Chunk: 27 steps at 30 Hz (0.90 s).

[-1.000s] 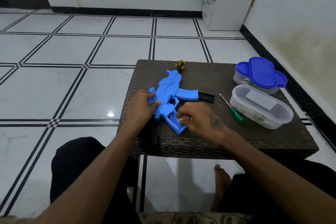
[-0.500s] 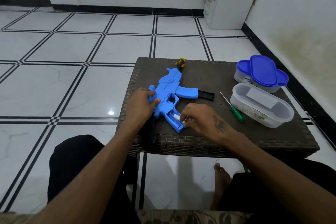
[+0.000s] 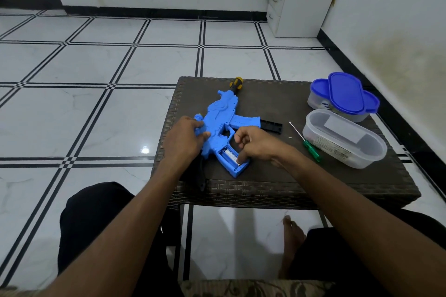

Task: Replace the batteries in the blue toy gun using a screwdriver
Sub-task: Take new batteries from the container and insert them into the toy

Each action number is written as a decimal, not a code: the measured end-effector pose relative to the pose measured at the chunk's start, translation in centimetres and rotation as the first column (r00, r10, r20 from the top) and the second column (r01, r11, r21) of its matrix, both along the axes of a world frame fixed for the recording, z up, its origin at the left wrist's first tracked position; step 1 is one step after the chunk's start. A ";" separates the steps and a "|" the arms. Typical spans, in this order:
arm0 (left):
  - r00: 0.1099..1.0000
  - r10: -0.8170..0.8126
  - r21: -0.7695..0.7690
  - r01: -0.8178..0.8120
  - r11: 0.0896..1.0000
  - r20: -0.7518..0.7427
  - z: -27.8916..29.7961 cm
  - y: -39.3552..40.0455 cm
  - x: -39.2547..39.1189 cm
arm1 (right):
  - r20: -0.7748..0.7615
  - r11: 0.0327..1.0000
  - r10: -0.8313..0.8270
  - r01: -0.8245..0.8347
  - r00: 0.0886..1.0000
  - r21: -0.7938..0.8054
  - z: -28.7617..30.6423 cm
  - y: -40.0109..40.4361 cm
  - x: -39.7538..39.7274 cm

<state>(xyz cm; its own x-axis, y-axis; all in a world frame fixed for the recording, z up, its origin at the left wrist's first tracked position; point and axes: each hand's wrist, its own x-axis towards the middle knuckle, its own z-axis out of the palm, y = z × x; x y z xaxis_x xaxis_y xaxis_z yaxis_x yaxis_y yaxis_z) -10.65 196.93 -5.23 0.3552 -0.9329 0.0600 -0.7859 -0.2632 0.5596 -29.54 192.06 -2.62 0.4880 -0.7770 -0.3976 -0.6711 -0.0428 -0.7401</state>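
The blue toy gun (image 3: 224, 123) lies flat on the dark woven table (image 3: 301, 183). Its grip points toward me with the battery compartment (image 3: 233, 160) uncovered. A white battery (image 3: 228, 153) lies inside it. My left hand (image 3: 183, 137) grips the gun's body at its left side. My right hand (image 3: 255, 144) has curled fingers, with fingertips on the near end of the battery in the compartment. A green-handled screwdriver (image 3: 311, 149) lies on the table to the right of my right hand. The black compartment cover (image 3: 271, 126) rests beside the gun's magazine.
An uncovered clear oval container (image 3: 342, 140) and a blue-lidded container (image 3: 345, 96) stand at the table's right. A tiny screw (image 3: 290, 137) lies near the screwdriver tip. A yellow-and-black tool handle (image 3: 236, 83) sticks out past the gun's muzzle. My knees are under the table's front edge.
My right hand has brought the battery from above the grip down into the compartment, where it now lies flat. The left hand has kept its hold on the gun.
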 end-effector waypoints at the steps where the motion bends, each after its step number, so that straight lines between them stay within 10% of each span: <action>1: 1.000 0.002 0.000 -0.002 1.000 0.003 0.0 -0.1 0.0 | 0.006 1.000 0.002 -0.002 1.000 0.003 0.0 0.0 0.2; 6: 0.999 -0.010 -0.014 0.009 1.000 -0.036 -0.3 0.0 0.2 | -0.065 0.984 0.114 -0.121 0.991 -0.129 0.5 0.5 -0.2; 11: 1.000 -0.018 0.008 0.018 1.000 -0.018 0.0 -0.3 0.2 | 0.027 0.887 -0.133 0.131 0.991 -0.443 3.9 -0.7 -6.4; 16: 0.999 -0.035 -0.013 0.035 0.999 0.000 -0.3 -0.1 -0.4 | 0.091 0.807 -0.424 0.422 0.901 -0.413 5.1 -4.1 -12.7; 27: 0.999 -0.030 0.021 0.031 0.999 -0.026 -0.8 -0.9 -0.4 | -0.567 0.961 0.000 -0.156 0.824 -0.227 2.2 -9.6 -14.4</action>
